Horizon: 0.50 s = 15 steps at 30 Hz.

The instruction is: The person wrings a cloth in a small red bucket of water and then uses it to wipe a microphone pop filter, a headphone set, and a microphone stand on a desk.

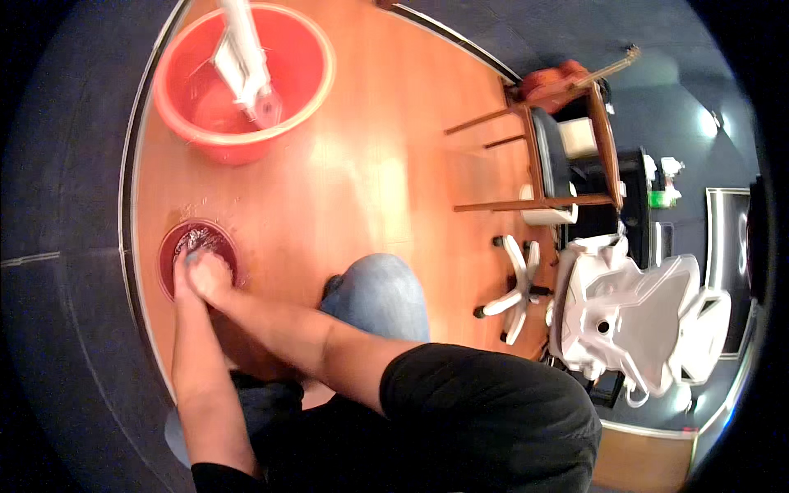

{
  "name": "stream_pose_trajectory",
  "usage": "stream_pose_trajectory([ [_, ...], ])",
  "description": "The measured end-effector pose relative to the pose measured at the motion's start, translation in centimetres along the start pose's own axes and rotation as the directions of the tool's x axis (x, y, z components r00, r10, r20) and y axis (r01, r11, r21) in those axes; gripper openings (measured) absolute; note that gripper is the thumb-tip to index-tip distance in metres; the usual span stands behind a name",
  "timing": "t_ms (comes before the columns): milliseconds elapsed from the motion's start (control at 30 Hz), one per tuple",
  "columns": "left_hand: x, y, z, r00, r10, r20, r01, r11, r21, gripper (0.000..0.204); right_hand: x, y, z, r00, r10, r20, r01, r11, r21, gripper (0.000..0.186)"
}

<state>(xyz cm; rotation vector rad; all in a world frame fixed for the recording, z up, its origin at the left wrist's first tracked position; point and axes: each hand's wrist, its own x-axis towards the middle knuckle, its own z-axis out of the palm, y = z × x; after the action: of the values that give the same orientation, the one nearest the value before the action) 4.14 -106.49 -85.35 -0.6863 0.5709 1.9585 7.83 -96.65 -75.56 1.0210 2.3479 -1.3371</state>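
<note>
Both my hands are together, low over a small dark red bucket [165,261] on the wooden floor. My left hand [182,269] is at the bucket's left side, its fingers mostly hidden. Pressed against it, my right hand [210,276] is closed, with its fingers bent. Between them shows a bit of something bluish-grey, too small and blurred to name. Water [197,237] glistens and splashes inside the bucket, and drops lie on the floor beyond its rim. Farther off stands a large red tub [189,140] with a blurred white long-handled thing [242,62] in it.
A dark wall [66,205] with a pale skirting strip runs along the left. To the right are a wooden chair [549,152], a brown stringed instrument [552,80], a white wheeled base [518,287] and a grey wash basin [625,316]. My jeans-clad knee [378,296] is near the middle.
</note>
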Motion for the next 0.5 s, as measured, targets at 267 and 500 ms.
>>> stream_pose_trajectory([
  [267,0.0,-0.4,1.6,0.916,0.150,-0.371,-0.136,0.989,0.065,0.041,-3.9,-1.2,-2.0,0.983,-0.179,0.034,0.179,0.984,-0.001,0.050],
  [500,-0.8,-0.3,1.7,0.885,0.205,-0.419,-0.196,0.978,0.066,0.039,-2.1,-2.2,-0.4,0.957,-0.283,0.062,0.286,0.956,-0.059,0.040],
])
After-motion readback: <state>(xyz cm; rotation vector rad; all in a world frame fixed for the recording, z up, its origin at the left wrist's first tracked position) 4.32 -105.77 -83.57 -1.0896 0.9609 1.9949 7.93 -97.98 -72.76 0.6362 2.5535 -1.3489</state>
